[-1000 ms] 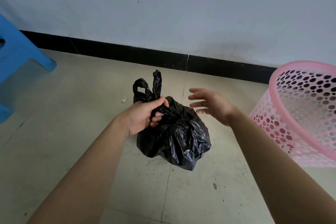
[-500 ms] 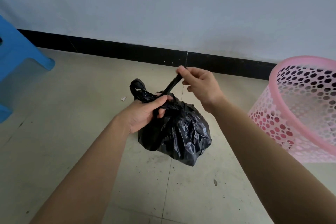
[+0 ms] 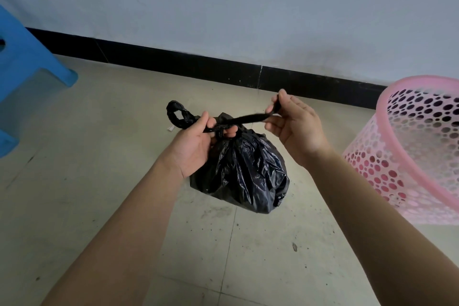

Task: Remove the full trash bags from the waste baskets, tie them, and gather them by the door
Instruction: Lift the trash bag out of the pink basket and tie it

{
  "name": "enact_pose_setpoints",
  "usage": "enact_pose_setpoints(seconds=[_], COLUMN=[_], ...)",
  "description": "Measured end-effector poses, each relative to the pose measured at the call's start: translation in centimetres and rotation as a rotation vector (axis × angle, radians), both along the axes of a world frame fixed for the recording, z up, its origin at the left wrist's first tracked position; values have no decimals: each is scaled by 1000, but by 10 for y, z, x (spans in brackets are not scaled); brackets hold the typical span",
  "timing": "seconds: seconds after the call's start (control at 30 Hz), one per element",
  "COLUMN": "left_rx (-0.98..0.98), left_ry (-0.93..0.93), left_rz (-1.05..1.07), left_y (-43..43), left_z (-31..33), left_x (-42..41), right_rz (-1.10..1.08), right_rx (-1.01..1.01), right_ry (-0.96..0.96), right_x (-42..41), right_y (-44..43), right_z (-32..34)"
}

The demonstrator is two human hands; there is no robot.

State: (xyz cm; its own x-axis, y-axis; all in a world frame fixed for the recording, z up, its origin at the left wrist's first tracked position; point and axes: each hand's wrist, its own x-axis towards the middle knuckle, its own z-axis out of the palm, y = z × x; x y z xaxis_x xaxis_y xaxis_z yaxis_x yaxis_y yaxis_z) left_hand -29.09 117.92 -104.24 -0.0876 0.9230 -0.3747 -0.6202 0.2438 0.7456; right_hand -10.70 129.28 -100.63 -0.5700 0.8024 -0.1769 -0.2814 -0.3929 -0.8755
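Stage: the black trash bag is already out of the pink waste basket and, as I judge it, partway through being tied
Bag position: it hangs near the middle of the scene, whether touching the tiled floor or just above it I cannot tell, with the basket to its right and apart from it
Left hand: fingers closed round the gathered neck of the bag, with one twisted handle loop sticking out on the far left side of the fist
Right hand: thumb and fingertips pinched on the end of the other handle strip, pulled taut to the right from the neck
Done: bag lifted clear, mouth bunched shut
Left: the knot looks unfinished, the two handles not yet crossed and cinched; the bag then has to go to the door, which is not in view; whether other baskets wait I cannot tell
Bag material: thin glossy black film, crumpled into sharp folds, bulging and rounded below the neck
Handles: film rolled into narrow ropelike strands
Basket: rigid pink plastic, round rim, walls pierced with many circular holes, tilted; its inside is not fully shown
Floor: pale tiles, dusty, with small specks
Surroundings: blue plastic stool far left; grey wall with a black skirting
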Motion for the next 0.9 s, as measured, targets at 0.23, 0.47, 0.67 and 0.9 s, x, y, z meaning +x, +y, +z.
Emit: enact_pose_setpoints(seconds=[0.23,0.47,0.67,0.9], left_rx=[46,-30,-89,40], left_ry=[177,337,623,824], left_rz=[73,228,164,-115], left_y=[1,-3,-6,-7], left_z=[-8,-2,-2,29], left_x=[2,5,4,-2], right_rz=[353,559,588,514], right_rx=[-124,-207,-166,783], right_ry=[-234,-283,-457,-793], right_x=[9,18,22,10], right_y=[2,10,11,10], right_z=[-26,-16,-18,-17])
